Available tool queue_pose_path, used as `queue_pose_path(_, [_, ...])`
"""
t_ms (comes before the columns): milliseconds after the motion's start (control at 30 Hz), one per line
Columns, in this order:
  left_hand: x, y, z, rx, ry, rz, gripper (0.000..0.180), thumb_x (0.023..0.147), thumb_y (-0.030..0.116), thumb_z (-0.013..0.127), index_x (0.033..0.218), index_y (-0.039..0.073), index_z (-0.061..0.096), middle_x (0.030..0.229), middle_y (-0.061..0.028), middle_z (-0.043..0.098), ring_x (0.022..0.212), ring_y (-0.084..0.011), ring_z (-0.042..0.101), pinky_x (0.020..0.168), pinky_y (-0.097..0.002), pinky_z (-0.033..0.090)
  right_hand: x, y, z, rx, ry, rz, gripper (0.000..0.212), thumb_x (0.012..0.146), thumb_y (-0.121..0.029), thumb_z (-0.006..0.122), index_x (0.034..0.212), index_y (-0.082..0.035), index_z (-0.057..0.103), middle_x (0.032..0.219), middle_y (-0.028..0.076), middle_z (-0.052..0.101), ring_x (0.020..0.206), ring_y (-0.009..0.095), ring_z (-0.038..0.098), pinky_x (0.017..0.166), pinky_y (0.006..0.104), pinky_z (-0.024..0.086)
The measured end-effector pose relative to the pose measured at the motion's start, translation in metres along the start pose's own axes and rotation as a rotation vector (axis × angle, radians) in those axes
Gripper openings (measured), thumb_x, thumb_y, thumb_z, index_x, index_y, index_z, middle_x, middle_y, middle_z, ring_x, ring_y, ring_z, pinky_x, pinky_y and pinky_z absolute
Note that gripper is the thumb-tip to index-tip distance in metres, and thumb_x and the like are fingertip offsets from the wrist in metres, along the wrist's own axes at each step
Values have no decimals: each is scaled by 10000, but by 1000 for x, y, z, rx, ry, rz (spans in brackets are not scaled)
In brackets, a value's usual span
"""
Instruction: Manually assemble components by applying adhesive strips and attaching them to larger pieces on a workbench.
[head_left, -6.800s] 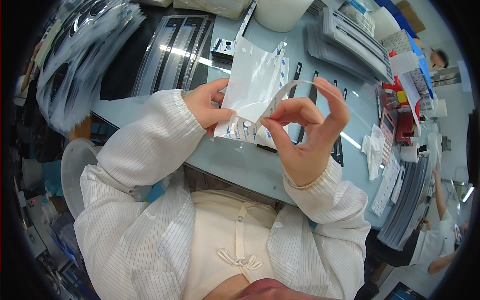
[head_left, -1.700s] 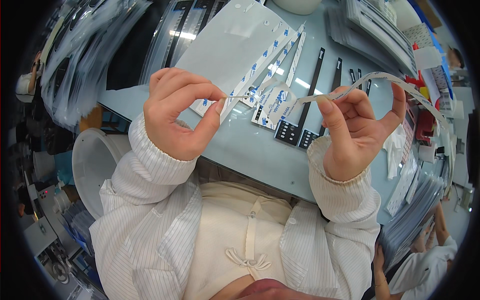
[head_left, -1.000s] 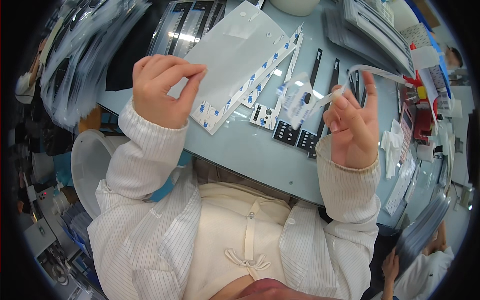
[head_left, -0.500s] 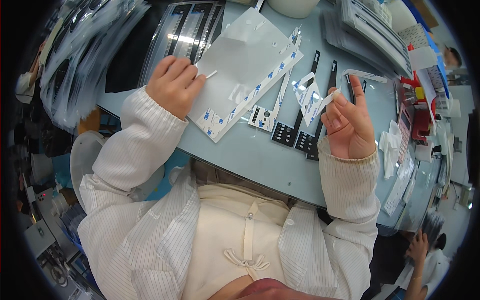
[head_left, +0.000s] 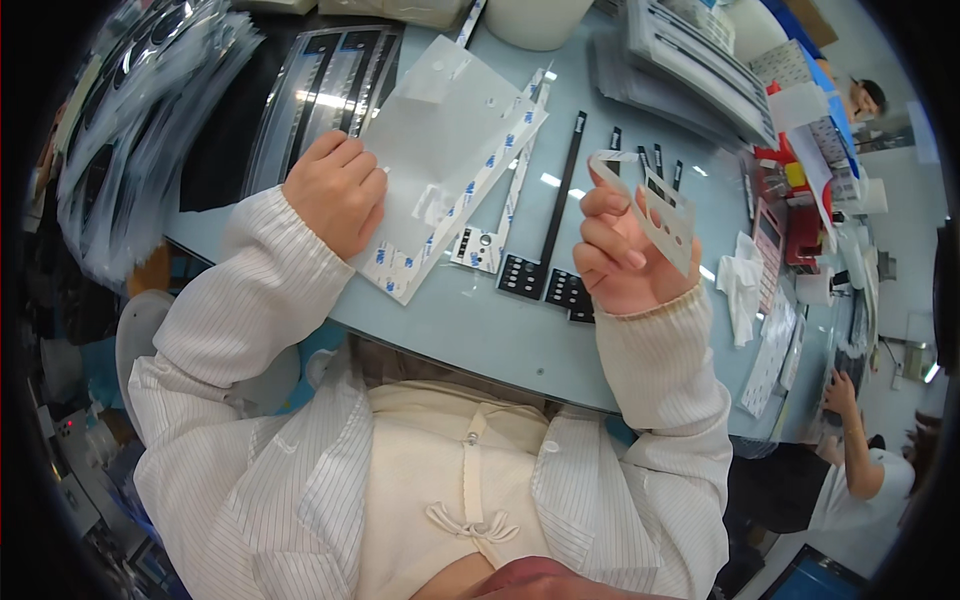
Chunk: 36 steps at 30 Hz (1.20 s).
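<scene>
My left hand (head_left: pixel 338 195) rests closed at the left edge of a pale backing sheet (head_left: pixel 425 130); whatever its curled fingers hold is hidden. A band of white adhesive liner with blue print (head_left: pixel 462 212) runs along the sheet's right side. My right hand (head_left: pixel 625 250) is raised over the table with fingers curled, holding a thin whitish adhesive strip (head_left: pixel 668 222). The strip bends over near the fingertips, and its wide end with holes hangs beside the palm. Black strips (head_left: pixel 553 212) with wide, holed ends lie below that hand. A printed white strip (head_left: pixel 480 248) lies beside the sheet.
Stacked clear plastic sheets (head_left: pixel 150 150) hang at the left, beside film with black strips (head_left: pixel 325 95). More sheets (head_left: pixel 690 75) are piled at the back right. A crumpled tissue (head_left: pixel 740 285) and a pink calculator (head_left: pixel 768 250) lie right. A person's arm (head_left: pixel 850 420) shows beyond.
The holed strip in my right hand has turned, showing its plain pale face, and its wide end has swung to the right. The small white stick at my left fingertips is out of sight.
</scene>
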<state>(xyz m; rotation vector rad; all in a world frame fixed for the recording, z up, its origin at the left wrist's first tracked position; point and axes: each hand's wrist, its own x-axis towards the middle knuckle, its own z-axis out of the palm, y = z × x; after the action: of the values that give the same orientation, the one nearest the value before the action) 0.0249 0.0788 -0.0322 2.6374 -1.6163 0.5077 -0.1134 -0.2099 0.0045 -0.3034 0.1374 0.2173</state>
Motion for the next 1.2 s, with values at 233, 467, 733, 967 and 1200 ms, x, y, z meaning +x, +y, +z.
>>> queue_pose_path(233, [4, -4, 2, -66, 18, -128, 74, 863, 116, 691, 831, 52, 675, 860, -101, 694, 896, -250, 646, 949, -368, 474, 0, 0, -2, -7, -10, 26, 451, 991, -190, 529, 1397, -46, 397, 988, 49, 593, 570, 119, 498, 577, 270, 364])
queue_pose_path(467, [7, -4, -9, -291, -34, -447, 59, 874, 109, 702, 881, 57, 676, 881, -91, 685, 855, -251, 640, 883, -362, 485, -4, 4, 5, 0, -12, 7, 502, 968, -188, 548, 1424, -55, 385, 1022, 68, 586, 565, 134, 501, 577, 267, 361])
queue_pose_path(733, [3, -11, -9, -299, 245, -454, 34, 863, 69, 700, 885, 43, 706, 852, -87, 679, 802, -245, 632, 834, -355, 479, -12, 23, 17, -1338, 27, -822, 999, 815, 11, 709, 1532, -157, 35, 1079, 220, 611, 720, 222, 660, 680, 309, 569])
queue_pose_path(967, [-1, 15, -37, -475, 352, -261, 73, 766, 50, 754, 833, 58, 725, 811, -70, 673, 780, -248, 630, 765, -348, 445, -28, 33, -2, -2156, -660, -1005, 893, 750, 76, 721, 1357, -456, 340, 1197, 271, 625, 747, 336, 698, 584, 371, 586])
queue_pose_path(1200, [-19, 43, -33, -684, 197, -141, 198, 670, -10, 784, 838, 74, 721, 836, -58, 662, 795, -235, 595, 729, -355, 414, -41, 43, -35, -2005, -915, -995, 688, 781, -15, 698, 1373, -272, 461, 1118, 242, 656, 679, 330, 657, 573, 364, 565])
